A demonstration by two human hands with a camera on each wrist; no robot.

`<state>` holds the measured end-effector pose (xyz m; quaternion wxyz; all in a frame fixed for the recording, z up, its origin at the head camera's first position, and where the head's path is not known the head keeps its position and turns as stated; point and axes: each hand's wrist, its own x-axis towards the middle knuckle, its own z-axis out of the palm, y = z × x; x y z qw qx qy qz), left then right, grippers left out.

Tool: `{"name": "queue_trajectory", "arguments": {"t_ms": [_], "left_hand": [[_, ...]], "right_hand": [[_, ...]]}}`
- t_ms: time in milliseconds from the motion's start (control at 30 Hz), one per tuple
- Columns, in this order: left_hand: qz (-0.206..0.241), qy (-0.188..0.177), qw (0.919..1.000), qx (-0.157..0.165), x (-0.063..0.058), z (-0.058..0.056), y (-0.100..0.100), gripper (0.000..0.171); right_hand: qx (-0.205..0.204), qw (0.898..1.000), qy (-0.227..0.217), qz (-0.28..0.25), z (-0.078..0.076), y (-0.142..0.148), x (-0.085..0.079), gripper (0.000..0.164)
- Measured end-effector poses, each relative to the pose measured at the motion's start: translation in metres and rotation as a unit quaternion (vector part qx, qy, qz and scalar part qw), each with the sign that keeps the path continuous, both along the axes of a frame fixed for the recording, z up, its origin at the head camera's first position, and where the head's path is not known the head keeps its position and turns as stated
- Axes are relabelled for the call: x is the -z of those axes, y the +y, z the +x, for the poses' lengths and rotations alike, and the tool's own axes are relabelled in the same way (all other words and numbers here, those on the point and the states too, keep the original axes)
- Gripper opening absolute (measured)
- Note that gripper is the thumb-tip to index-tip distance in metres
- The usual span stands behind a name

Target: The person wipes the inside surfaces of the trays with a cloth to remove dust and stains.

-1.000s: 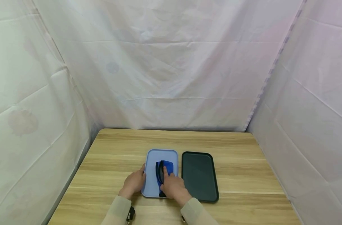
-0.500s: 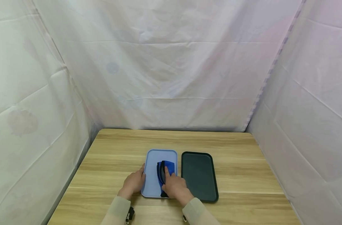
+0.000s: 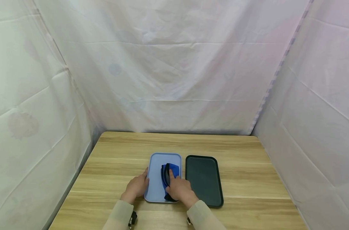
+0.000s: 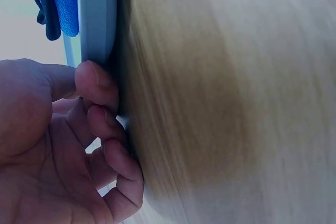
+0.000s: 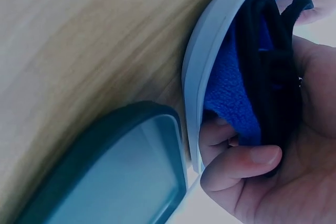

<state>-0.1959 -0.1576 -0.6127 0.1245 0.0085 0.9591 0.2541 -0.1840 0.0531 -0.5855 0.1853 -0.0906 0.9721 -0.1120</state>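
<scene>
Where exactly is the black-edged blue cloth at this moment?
In the head view, the blue cloth lies on the right half of the light-blue tray, held by the right hand, just left of the dark green tray.

"What lies on the wooden table (image 3: 240,166)?"

"Two trays, side by side: a light blue tray (image 3: 156,188) at left, a dark green tray (image 3: 203,179) just beside it at right."

"And the hands?"

"A person's left hand (image 3: 136,186) holds the light blue tray's left edge. The right hand (image 3: 180,189) grips a blue-and-black cloth item (image 3: 167,178) lying in that tray, its index finger stretched forward on it."

"What surrounds the table?"

"Pale, creased fabric walls (image 3: 180,67) at the back and both sides."
</scene>
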Motion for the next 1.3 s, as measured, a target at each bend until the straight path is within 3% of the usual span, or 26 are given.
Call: {"name": "queue_trajectory", "arguments": {"t_ms": [1300], "left_hand": [[-0.008,-0.001,0.9999,0.009,0.003,-0.001,-0.003,0.056]], "right_hand": [[0.018,1.000,-0.007,-0.006,-0.047,0.001,0.007,0.078]]}}
